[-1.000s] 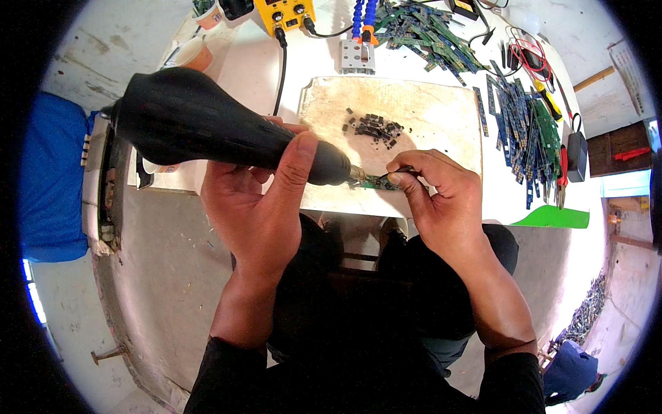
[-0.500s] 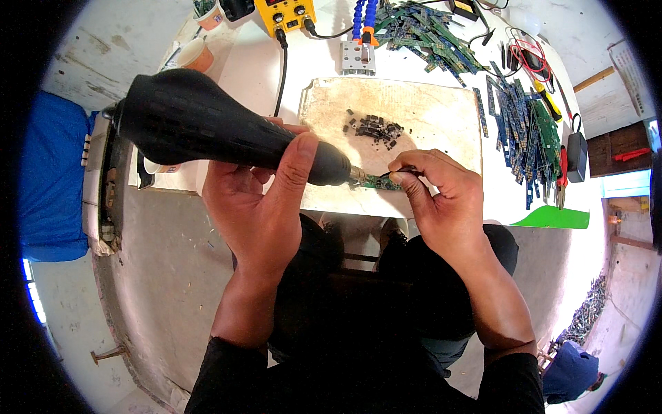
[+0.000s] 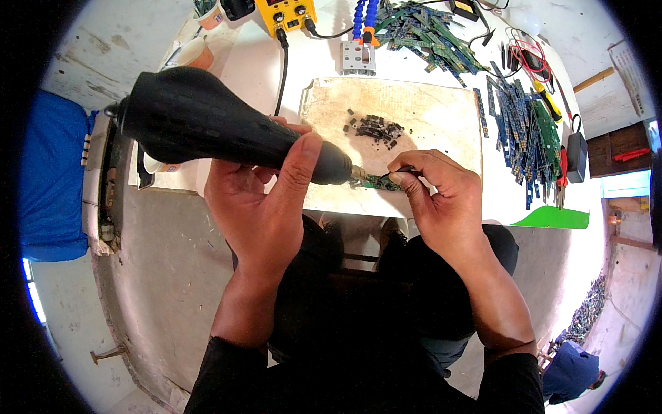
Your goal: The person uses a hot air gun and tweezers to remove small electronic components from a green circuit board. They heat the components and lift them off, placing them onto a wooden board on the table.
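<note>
My left hand (image 3: pixel 258 200) is wrapped round the black handle of a hot-air gun (image 3: pixel 200 117), which slants down to the right. Its metal nozzle (image 3: pixel 358 174) points at a narrow green circuit board strip (image 3: pixel 374 183) near the front of the worn work board (image 3: pixel 324 103). Dark tweezers (image 3: pixel 407 170) are pinched between thumb and fingers of my right hand (image 3: pixel 445 203), their tips over the strip. The strip's right end is hidden by my right fingers. Beyond the nozzle, a heap of small black chips (image 3: pixel 376 130) lies on the work board.
Piles of circuit board strips lie at the back (image 3: pixel 431 34) and right (image 3: pixel 517 131). A yellow control unit (image 3: pixel 286 14) with cables stands at the back left, beside a metal block (image 3: pixel 358 58) with blue flexible hoses. Pliers (image 3: pixel 563 172) and a screwdriver (image 3: pixel 548 103) rest on the right.
The hot-air gun has shifted very slightly in my left hand, its rear end a touch lower or turned. My right hand and the tweezers stay nearly in place over the strip.
</note>
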Demonstrator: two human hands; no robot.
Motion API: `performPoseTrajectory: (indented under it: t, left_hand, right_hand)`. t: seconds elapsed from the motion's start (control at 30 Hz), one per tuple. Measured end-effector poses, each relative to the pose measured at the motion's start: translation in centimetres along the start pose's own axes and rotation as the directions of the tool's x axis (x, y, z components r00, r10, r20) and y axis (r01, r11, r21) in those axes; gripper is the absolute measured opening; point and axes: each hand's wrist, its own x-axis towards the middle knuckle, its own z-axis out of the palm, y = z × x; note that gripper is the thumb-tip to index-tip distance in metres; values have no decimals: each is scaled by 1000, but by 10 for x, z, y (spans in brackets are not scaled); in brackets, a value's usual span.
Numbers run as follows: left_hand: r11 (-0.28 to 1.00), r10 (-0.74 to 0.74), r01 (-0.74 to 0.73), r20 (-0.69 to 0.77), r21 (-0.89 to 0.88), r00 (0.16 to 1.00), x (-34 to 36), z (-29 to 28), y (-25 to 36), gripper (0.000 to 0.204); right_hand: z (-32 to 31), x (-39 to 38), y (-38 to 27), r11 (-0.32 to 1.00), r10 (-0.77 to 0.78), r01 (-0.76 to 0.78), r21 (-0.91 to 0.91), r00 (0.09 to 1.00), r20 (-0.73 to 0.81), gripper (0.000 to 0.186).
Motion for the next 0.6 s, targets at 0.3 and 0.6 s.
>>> performPoseTrajectory:
  t: [0.3,0.6]
  left_hand:
    - [1000,-16,15,45,19,999,-2,-1,3,28]
    - [1000,-28,27,49,9,998,-2,-1,3,28]
  right_hand:
    - [-1,1,-2,1000,-7,7,10,1000,15,16]
    - [-1,1,-2,1000,2,-1,-1,1000,12,16]
